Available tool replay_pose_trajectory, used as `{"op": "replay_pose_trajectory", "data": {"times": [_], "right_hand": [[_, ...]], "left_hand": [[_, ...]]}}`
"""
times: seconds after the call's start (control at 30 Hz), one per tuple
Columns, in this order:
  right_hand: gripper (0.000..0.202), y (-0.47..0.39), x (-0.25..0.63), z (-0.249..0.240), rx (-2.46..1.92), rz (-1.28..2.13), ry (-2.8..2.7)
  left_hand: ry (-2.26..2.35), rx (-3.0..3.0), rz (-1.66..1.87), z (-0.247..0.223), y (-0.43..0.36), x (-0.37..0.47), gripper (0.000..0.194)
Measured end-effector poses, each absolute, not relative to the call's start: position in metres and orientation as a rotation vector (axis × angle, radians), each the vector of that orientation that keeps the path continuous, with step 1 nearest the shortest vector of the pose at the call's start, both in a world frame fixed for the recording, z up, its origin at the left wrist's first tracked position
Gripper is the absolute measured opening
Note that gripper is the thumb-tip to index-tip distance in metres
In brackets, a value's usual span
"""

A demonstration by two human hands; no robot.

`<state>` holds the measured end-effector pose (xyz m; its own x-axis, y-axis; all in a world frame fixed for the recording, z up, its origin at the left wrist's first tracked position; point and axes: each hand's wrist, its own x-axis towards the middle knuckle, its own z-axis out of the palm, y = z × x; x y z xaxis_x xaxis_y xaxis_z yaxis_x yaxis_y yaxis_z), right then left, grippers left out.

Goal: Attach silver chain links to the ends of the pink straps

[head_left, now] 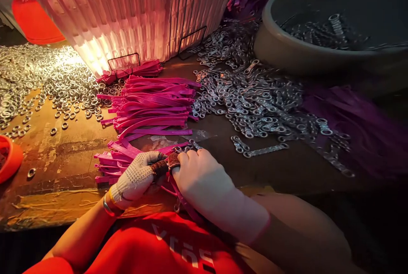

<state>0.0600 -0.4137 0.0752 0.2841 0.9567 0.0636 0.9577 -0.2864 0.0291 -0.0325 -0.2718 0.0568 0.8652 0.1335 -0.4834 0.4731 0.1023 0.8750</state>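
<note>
My left hand, in a white dotted glove with dark finger covers, is closed at the front of the bench. Close against it, my right hand is closed too, with a brown knitted cover on its thumb. Both grip a pink strap that hangs down toward my lap; a small metal ring shows beside it. The fingertips hide the exact grip. A few metal links show just beyond my right fingers. A bundle of pink straps lies left of my gloved hand, with a larger pile of straps behind.
Loose metal rings cover the bench at left. A heap of metal double-ring links spreads at right, before a large grey basin holding more. A lit ribbed translucent panel stands at the back. An orange bowl sits far left.
</note>
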Motion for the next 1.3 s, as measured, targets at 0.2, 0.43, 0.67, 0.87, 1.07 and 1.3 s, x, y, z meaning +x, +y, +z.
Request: {"op": "replay_pose_trajectory", "data": {"times": [0.2, 0.43, 0.67, 0.87, 1.07, 1.3], "right_hand": [[0.018, -0.421, 0.069, 0.073, -2.598, 0.133, -1.612], [0.019, -0.431, 0.070, 0.062, -2.616, -0.068, -1.505], [0.022, -0.441, 0.076, 0.058, -2.585, 0.061, -1.586], [0.015, -0.446, 0.081, 0.048, -2.366, -0.003, -1.788], [0.014, -0.446, 0.083, 0.052, -2.338, -0.035, -1.900], [0.008, -0.462, 0.099, 0.062, -2.332, -0.159, -1.856]], "left_hand": [[0.242, 2.081, -0.093, 0.054, -0.272, -0.025, 0.016], [0.347, 1.514, -0.319, 0.048, -0.273, -0.010, 0.029], [0.452, 1.584, -0.269, 0.043, -0.282, -0.017, 0.038], [0.344, 1.707, -0.228, 0.042, -0.283, -0.018, 0.032], [0.324, 1.678, -0.286, 0.043, -0.283, -0.012, 0.018], [0.315, 1.614, -0.543, 0.110, -0.225, -0.024, 0.031]]}}
